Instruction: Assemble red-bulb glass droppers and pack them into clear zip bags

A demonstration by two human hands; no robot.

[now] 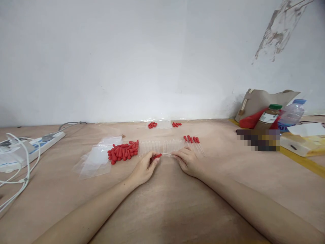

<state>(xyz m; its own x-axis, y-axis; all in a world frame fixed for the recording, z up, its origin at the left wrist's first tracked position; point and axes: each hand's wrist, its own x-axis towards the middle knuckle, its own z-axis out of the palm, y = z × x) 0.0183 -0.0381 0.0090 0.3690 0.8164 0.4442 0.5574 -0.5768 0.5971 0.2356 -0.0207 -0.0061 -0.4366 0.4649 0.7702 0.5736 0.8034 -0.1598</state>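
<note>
My left hand (pixel 147 168) is closed on a red rubber dropper bulb (pixel 157 156), its open end turned to the right. Between thumb and fingers, my right hand (pixel 188 162) pinches a thin clear glass dropper tube (pixel 166 154), whose left end is at the bulb's mouth; whether it has entered cannot be made out. Behind the hands lie rows of clear tubes (pixel 149 147). A heap of red bulbs (pixel 123 151) lies left of them. Several droppers with red bulbs fitted (pixel 195 139) lie beyond my right hand.
Clear plastic bags (pixel 95 159) lie left of the heap. Packed red bulbs (pixel 152 125) sit by the wall. A power strip (pixel 48 144) with white cables is far left. At right stand a green-capped bottle (pixel 269 118), a water bottle (pixel 293 113), a bag (pixel 264 100) and a tissue pack (pixel 303 140).
</note>
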